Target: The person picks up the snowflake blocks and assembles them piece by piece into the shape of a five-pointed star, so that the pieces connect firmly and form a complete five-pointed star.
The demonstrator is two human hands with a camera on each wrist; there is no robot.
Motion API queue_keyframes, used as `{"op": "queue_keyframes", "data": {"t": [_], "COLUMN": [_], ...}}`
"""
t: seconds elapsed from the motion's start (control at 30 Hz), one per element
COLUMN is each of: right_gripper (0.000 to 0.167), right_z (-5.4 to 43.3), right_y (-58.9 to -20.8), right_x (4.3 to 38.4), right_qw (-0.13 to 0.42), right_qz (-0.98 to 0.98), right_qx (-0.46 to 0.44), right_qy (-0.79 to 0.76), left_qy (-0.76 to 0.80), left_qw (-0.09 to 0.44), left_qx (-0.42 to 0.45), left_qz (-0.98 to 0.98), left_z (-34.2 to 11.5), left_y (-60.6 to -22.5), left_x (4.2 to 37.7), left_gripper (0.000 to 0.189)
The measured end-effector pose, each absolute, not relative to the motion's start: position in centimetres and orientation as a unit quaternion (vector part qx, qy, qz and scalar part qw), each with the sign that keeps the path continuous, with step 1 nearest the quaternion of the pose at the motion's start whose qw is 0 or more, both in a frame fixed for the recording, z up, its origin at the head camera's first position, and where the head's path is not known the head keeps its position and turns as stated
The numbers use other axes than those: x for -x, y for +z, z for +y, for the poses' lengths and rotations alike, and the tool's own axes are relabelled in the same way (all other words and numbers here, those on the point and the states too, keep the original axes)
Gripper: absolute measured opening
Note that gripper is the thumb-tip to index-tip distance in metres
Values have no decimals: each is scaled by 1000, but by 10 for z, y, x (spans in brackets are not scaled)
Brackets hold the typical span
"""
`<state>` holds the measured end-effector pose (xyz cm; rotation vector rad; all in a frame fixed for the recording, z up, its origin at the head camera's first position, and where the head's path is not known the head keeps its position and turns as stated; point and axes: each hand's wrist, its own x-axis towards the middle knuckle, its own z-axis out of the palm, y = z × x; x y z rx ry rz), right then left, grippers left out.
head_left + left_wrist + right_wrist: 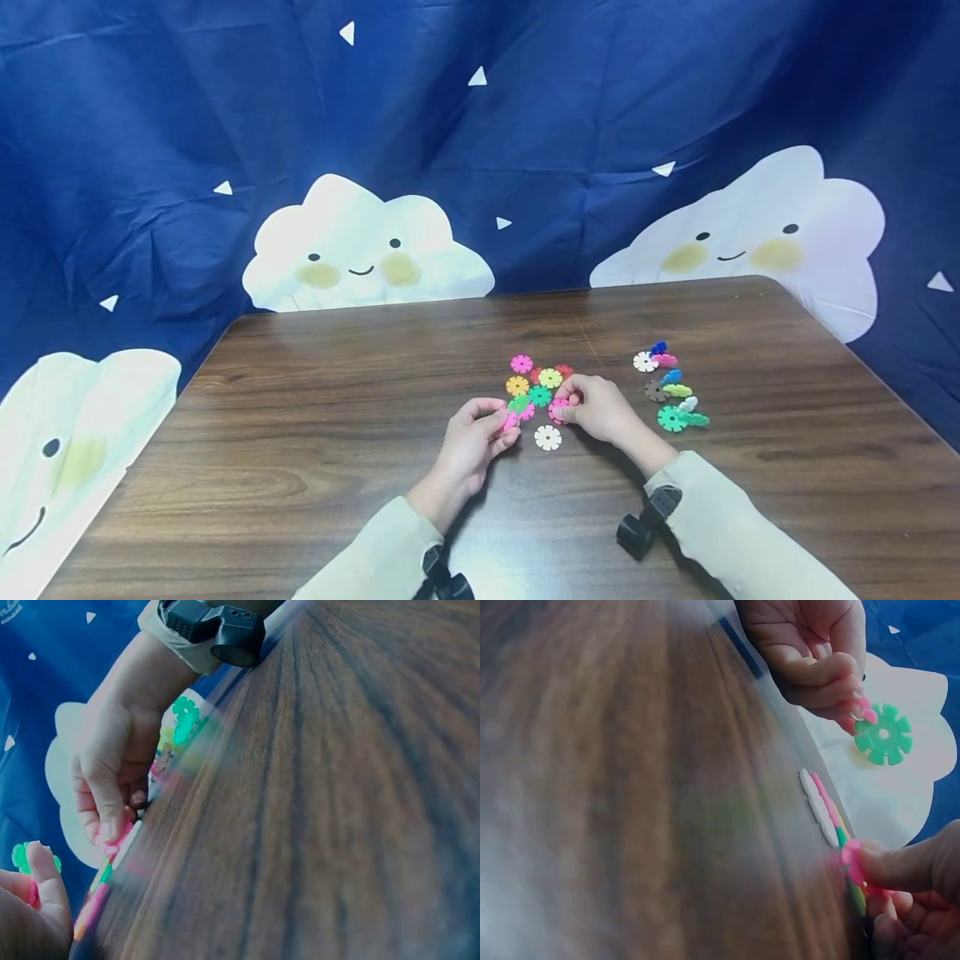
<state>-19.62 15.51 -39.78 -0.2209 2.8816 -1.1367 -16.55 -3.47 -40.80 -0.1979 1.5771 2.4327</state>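
My left hand [467, 440] pinches a pink notched plastic disc [510, 421], with a light green disc [897, 739] slotted onto it and held up above the table. Between thumb and fingers of my right hand [602, 408] is another pink disc [850, 861], close over the table among the loose pieces. A white disc [547, 443] lies just in front of both hands. Beyond them lie a green disc [539, 401], an orange disc [517, 391], a yellow disc [550, 383] and a pink disc [521, 369], plus red discs [566, 369] partly covered.
Three joined clusters stand in a column at the right: a white, blue and pink one [663, 361], a grey, blue and yellow-green one [677, 390], and a green and white one [671, 419]. The brown table [315, 467] ends at a blue curtain [525, 125].
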Motion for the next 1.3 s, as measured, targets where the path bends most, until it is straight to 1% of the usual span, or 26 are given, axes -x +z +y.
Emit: {"op": "queue_keyframes", "data": {"t": [0.27,0.37,0.53,0.73,1.03,1.2,1.3], "right_gripper": [10,9,11,13,14,16,18], "right_z": [156,154,147,136,134,130,128], "right_y": [-398,-398,-398,-394,-394,-397,-400], "right_x": [190,185,174,165,161,159,158], "right_qw": [2,-8,-47,-103,-140,-172,-183], "right_qz": [913,904,886,881,878,874,873], "right_qx": [56,63,100,144,158,159,158], "right_qy": [-404,-422,-450,-440,-430,-425,-424], "left_qy": [828,825,819,819,824,827,825], "left_qw": [117,118,119,110,105,97,89], "left_qx": [73,75,74,60,56,68,84], "left_qz": [544,547,556,559,554,550,552], "left_z": [-28,-26,-22,-18,-17,-16,-16], "left_y": [-406,-405,-404,-403,-401,-401,-403], "left_x": [165,165,165,165,163,162,161], "left_gripper": [12,12,14,14,12,10,7]}}
